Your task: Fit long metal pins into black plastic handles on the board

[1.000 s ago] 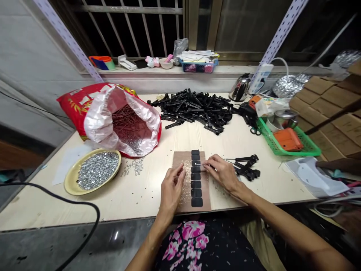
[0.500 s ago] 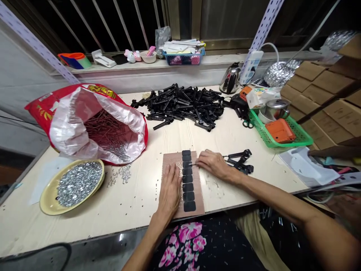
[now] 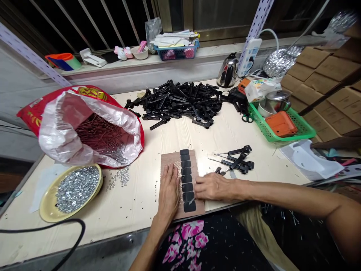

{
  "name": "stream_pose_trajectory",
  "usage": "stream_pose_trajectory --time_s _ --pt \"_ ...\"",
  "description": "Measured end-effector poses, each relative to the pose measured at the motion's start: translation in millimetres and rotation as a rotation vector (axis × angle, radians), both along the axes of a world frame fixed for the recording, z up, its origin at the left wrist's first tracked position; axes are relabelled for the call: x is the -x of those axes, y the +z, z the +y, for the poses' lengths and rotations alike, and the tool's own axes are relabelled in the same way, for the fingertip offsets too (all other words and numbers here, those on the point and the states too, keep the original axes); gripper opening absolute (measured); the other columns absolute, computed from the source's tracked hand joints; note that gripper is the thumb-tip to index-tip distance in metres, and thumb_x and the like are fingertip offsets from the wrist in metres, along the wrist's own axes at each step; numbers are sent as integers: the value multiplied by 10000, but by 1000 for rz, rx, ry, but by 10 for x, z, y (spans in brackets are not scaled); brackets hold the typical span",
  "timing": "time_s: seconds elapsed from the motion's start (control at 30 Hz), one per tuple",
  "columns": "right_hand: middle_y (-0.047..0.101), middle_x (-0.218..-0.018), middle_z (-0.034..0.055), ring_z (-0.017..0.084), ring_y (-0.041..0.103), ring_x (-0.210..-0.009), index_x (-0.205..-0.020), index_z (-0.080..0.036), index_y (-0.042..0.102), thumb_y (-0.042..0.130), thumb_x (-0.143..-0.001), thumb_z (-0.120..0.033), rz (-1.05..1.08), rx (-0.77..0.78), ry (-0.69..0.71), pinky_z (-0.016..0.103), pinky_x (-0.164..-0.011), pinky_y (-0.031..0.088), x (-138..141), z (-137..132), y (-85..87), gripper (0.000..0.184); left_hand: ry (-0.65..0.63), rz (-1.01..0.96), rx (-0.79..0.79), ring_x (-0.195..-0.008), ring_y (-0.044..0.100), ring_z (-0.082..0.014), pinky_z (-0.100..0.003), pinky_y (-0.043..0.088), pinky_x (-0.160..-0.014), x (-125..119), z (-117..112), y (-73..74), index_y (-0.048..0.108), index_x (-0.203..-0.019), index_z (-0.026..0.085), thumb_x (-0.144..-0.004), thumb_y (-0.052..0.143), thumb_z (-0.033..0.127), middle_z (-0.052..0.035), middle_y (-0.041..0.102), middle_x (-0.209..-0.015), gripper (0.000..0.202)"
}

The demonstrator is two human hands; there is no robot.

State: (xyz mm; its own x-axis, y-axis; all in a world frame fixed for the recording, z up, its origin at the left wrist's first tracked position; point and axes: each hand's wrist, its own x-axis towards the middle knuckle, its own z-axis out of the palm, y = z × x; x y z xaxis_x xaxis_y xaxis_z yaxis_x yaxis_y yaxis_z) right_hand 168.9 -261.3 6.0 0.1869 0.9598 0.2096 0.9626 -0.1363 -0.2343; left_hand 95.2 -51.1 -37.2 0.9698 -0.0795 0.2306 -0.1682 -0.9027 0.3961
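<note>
A person's left hand (image 3: 169, 194) lies flat, fingers together, on a brown board (image 3: 170, 159) at the near edge of a pale wooden table (image 3: 242, 131), beside a column of eight black pads (image 3: 186, 178). The right hand (image 3: 216, 187) reaches in from the right, fingertips (image 3: 197, 192) at the pads; whether they pinch anything cannot be told. About three pin-tipped black pieces (image 3: 237, 160) lie right of the board.

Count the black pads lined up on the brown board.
8 black pads, in one column down the brown board. The right hand reaches the lower ones but hides none that I can see.
</note>
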Motion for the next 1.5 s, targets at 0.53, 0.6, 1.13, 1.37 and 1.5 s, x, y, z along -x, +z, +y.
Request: stream_pose_trajectory --time_s 0.53,0.6,1.13,1.37,1.5 --pt "583 -788 30 136 434 -745 -853 -155 619 360 -977 -242 109 27 -239 229 -494 257 26 19 -66 299 2 -23 42 -1378 251 -261 -500 318 -1087 -5 12 -50 458 -1320 120 -944 347 246 -143 414 -1427 412" --pt "589 -808 31 142 436 -774 -879 -169 624 366 -976 -263 110 34 -219 241 -506 256 117 19 -76 292 9 -24 54 -1378 252 -256 -496 317 -1088 -6 9 -49 457 -1320 124 -944 351 250 -139 423 -1422 410" --pt "578 -788 33 139 456 -756 -816 -153 613 418 -954 -212 120 70 -230 212 -527 314 -63 53 69 246 7 -39 63 -1377 254 -258 -491 310 -1090 3 61 -102 451 -1332 136 -937 363 240 -131 416 -1429 418" --pt "593 -807 6 133 489 -765 -811 -192 612 442 -943 -244 169 31 -245 230 -570 340 65 68 134 221 7 -94 83 -1372 270 -246 -492 349 -1063 7 135 -247 423 -1361 178 -931 352 200 -111 397 -1444 437" --pt "605 -857 23 144 515 -819 -918 -198 633 458 -939 -245 124 -35 -616 244 -646 375 -125 -231 55 182 27 -103 119 -1370 275 -252 -505 339 -1066 3 169 -311 358 -1401 249 -917 373 189 -71 384 -1457 488"
